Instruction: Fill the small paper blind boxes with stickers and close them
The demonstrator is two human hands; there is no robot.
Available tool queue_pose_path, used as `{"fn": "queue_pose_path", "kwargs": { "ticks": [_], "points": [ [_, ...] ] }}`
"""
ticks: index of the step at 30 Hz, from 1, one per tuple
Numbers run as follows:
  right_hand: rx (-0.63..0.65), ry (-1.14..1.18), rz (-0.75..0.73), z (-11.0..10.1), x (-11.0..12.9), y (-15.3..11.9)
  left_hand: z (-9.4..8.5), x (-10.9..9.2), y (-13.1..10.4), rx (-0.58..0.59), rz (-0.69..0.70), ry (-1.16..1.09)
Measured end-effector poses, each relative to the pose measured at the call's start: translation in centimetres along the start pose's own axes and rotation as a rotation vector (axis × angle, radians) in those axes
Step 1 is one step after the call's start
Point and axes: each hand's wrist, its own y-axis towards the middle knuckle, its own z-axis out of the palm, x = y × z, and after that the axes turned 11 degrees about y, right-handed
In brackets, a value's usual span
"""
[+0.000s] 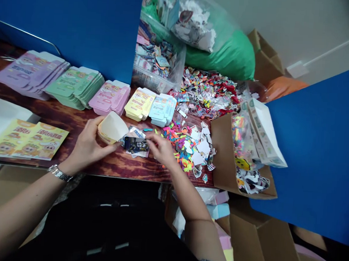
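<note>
My left hand (88, 141) is wrapped round a small yellow paper box (112, 127), its open end tilted toward my right hand. Between the fingers and thumb of my right hand (162, 148) is a dark printed card (136, 144), held just right of the box's opening. Beneath the card lie a few pale cards or packets (137, 154) on the wood-patterned table (107, 167). A pile of small colourful pieces and white paper cut-outs (188, 147) spreads right of my right hand.
Flat box stacks in purple (30, 74), green (73, 85), pink (110, 97), yellow (139, 104) and blue (163, 109) line the back. Two yellow boxes (40, 140) lie left. A cardboard box (224, 153) stands right; a clear bin (157, 76) and trinket heap (209, 93) sit behind.
</note>
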Motion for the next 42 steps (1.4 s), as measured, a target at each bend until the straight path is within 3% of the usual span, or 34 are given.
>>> {"fn": "queue_pose_path", "kwargs": {
  "ticks": [4, 6, 10, 15, 17, 19, 21, 24, 26, 28, 31, 35, 39, 42],
  "points": [
    [-0.313, 0.062, -0.115, -3.8, 2.6, -0.3, -0.4, 0.0, 0.2, 0.033, 0.048, 0.158],
    [-0.357, -0.037, -0.183, -4.4, 4.0, -0.2, -0.1, -0.2, 0.1, 0.041, 0.091, 0.215],
    [-0.224, -0.288, -0.338, -2.4, 5.1, 0.4, 1.2, -1.2, -0.6, 0.038, 0.148, 0.285],
    [-0.087, -0.337, -0.319, 1.5, 4.8, 0.6, 2.6, -2.5, -0.9, 0.051, 0.246, 0.251],
    [-0.085, -0.272, -0.340, 1.7, 4.4, 0.3, 2.8, -2.7, -0.7, 0.062, 0.260, 0.205],
    [-0.113, -0.197, -0.329, 0.5, 3.3, -0.2, 2.8, -2.5, -0.3, 0.061, 0.257, 0.167],
    [-0.215, -0.141, -0.211, -2.0, 1.4, -0.8, 2.6, -2.1, -0.1, 0.067, 0.243, 0.155],
    [-0.398, -0.156, 0.170, -6.8, -2.7, -0.8, 2.6, -1.7, 0.0, 0.088, 0.220, 0.154],
    [-0.385, -0.260, 0.450, -9.5, -5.4, 0.1, 2.9, -2.1, -0.1, 0.099, 0.230, 0.131],
    [-0.370, -0.314, 0.574, -11.2, -7.5, 1.7, 3.2, -2.8, -0.2, 0.094, 0.259, 0.101],
    [-0.347, -0.347, 0.673, -11.6, -9.4, 5.1, 3.6, -3.8, -0.2, 0.076, 0.286, 0.079],
    [-0.318, -0.380, 0.774, -10.7, -10.7, 8.6, 3.3, -3.7, -0.2, 0.087, 0.277, 0.104],
    [-0.294, -0.386, 0.774, -10.5, -11.8, 9.4, 3.3, -3.2, -0.4, 0.088, 0.263, 0.130],
    [-0.298, -0.391, 0.710, -11.4, -12.2, 8.9, 3.7, -3.1, -0.6, 0.083, 0.263, 0.118]
  ]
}}
